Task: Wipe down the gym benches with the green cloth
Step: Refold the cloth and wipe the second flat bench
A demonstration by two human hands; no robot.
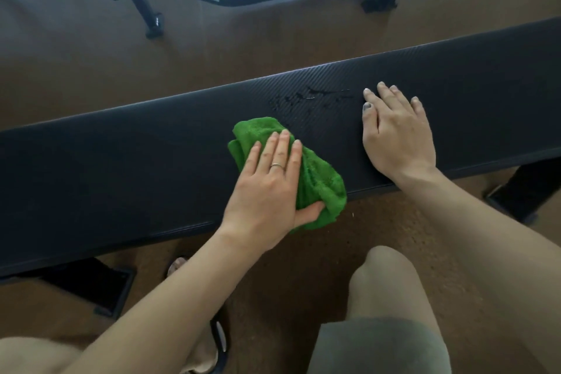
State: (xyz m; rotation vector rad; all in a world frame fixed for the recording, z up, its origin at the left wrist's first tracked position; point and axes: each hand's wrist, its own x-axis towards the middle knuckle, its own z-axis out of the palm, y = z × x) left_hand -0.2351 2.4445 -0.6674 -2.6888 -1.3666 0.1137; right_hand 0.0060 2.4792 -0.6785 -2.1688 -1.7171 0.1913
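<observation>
Bare knee (385, 276) low; left hand (267, 188) presses crumpled green terry cloth (318, 179) on long black padded table (121, 167), right hand (394, 130) flat, released; wet droplets (309, 99) next.

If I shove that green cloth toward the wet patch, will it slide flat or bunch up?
Probably bunches: the green cloth already lies crumpled in soft folds under the left hand, so it looks floppy. Its plush pile may drag on the bench pad's textured surface. Its corner overhangs the near edge, so it could slip off.
</observation>
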